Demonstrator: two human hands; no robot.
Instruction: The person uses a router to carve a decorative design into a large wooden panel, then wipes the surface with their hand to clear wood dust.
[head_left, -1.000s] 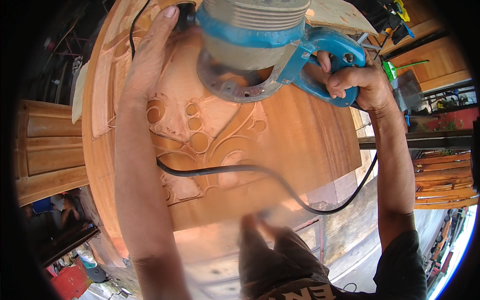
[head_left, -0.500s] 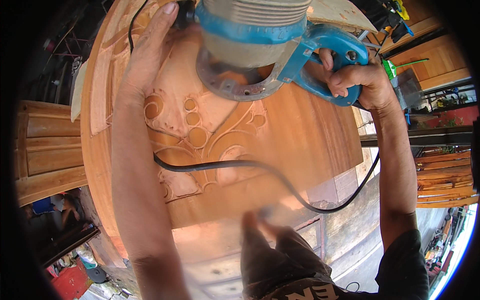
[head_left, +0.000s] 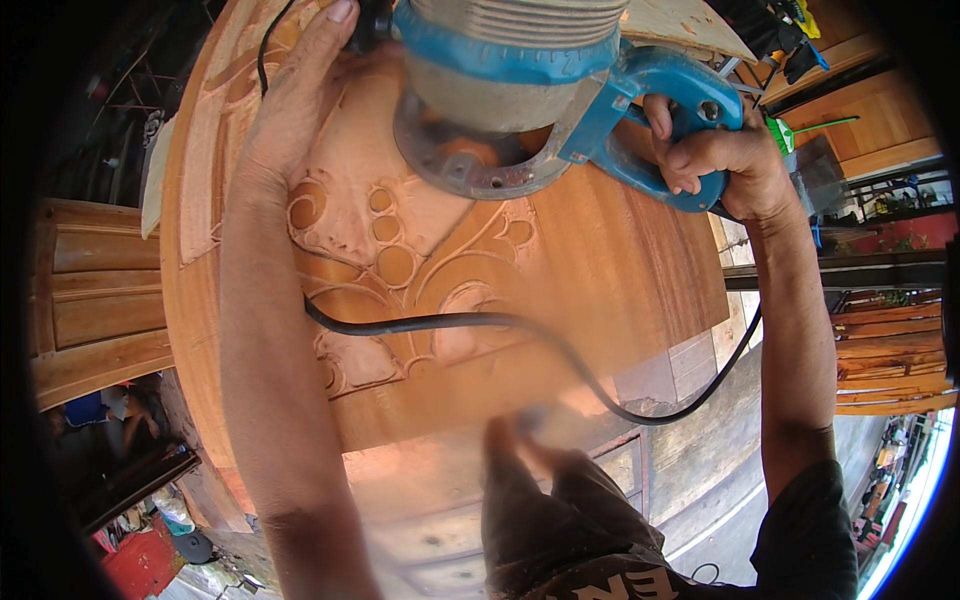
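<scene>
A blue and grey wood router (head_left: pixel 510 100) stands on a carved wooden panel (head_left: pixel 640 270), its round base flat against the wood. My right hand (head_left: pixel 725 165) is closed around the router's blue loop handle (head_left: pixel 690 90). On the other side, my left hand (head_left: pixel 300 105) holds the dark side grip, thumb pointing away from me; its other fingers are mostly hidden. Carved scrolls and round shapes (head_left: pixel 395 265) show in the panel between my forearms. A black power cord (head_left: pixel 450 321) loops across the panel below the router. The bit is hard to make out inside the base.
Panelled wooden doors or frames (head_left: pixel 105 290) stand at the left. Stacked wooden slats (head_left: pixel 890 350) lie at the right, with a green-handled tool (head_left: pixel 782 135) farther up. My feet (head_left: pixel 520 435) are below the panel's near edge. Dust hazes the near part.
The router and both hands have shifted very slightly, with the router a touch to the right. Both grips look the same.
</scene>
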